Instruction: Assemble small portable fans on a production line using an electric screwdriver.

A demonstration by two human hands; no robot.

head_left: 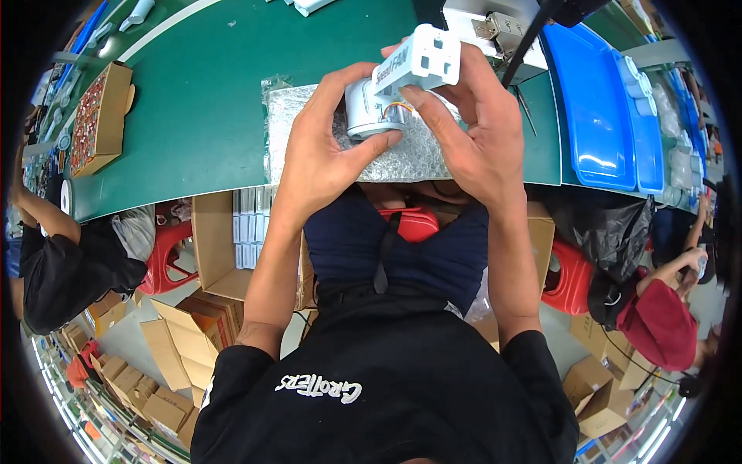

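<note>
Over the bench I hold a pale blue-white plastic fan part in both hands. My left hand (325, 147) is closed round its rounded housing (359, 104), with the thumb along the lower rim. My right hand (483, 127) grips the blocky piece (410, 66), which has printing on its side and square openings at its end. Thin orange and dark wires (398, 106) show between the two pieces. Whether the pieces are joined, I cannot tell. Beneath my hands lies a sheet of bubble wrap (282, 127) on the green bench top (201, 100).
Blue plastic trays (599, 108) sit at the right, near a metal fixture (506, 35) and a thin dark tool (527, 112). On the left stands a cardboard box of small reddish parts (97, 116). Below the bench, an open carton (216, 240) holds packed pieces. Other people work on both sides.
</note>
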